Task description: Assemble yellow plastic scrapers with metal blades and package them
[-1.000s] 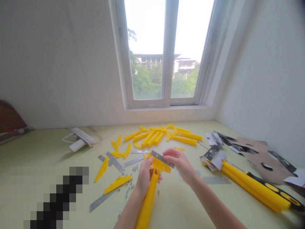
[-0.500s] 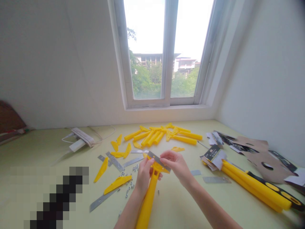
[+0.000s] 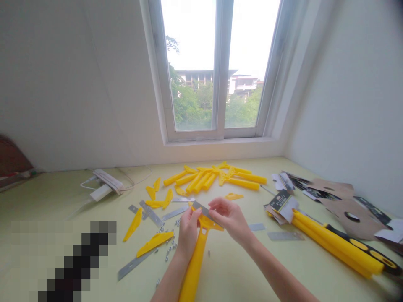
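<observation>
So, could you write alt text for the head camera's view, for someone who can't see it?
A person's hands hold a grey metal blade at the head of a yellow handle over a pale green table. Loose blades, yellow pieces and small metal fasteners lie around, with more yellow handles towards a window.

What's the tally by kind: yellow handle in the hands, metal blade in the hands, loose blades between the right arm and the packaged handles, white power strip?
Held yellow handle: 1
Held blade: 1
Loose blades: 2
White power strip: 1
Total: 5
</observation>
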Tool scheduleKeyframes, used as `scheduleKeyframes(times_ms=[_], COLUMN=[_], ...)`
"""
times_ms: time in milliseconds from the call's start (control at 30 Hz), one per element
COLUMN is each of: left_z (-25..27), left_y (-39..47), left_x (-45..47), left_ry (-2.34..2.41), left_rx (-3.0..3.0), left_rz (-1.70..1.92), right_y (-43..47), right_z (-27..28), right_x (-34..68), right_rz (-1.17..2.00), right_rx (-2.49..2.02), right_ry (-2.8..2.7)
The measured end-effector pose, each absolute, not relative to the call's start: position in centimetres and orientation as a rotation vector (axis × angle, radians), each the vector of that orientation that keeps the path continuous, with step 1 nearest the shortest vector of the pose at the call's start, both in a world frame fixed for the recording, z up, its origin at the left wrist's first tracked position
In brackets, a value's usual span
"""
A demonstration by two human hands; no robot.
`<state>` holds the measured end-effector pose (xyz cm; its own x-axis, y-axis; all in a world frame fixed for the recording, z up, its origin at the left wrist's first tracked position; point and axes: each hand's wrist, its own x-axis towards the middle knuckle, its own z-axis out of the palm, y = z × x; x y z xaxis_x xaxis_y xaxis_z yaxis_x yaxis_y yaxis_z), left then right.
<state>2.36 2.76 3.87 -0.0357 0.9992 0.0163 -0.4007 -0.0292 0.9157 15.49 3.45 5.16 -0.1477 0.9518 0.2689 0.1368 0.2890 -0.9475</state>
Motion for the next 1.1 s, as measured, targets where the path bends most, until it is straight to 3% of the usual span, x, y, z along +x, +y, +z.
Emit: scheduleKeyframes(times_ms=[400,1100], left_z=[3.7,5.8], left_y=[3.1,2.0], left_x=[1.9,1.9], left_ry=[1.049,1.138], left_rx=[0.895,0.829], left_rz=[1.533,1.595], right_y=[4.0,4.9], right_z=[5.8,5.9], right_x=[17.2,17.7], right_rz=[1.49,1.464], right_rx=[-1.064,-1.107], right_ry=[-1.554,-1.165])
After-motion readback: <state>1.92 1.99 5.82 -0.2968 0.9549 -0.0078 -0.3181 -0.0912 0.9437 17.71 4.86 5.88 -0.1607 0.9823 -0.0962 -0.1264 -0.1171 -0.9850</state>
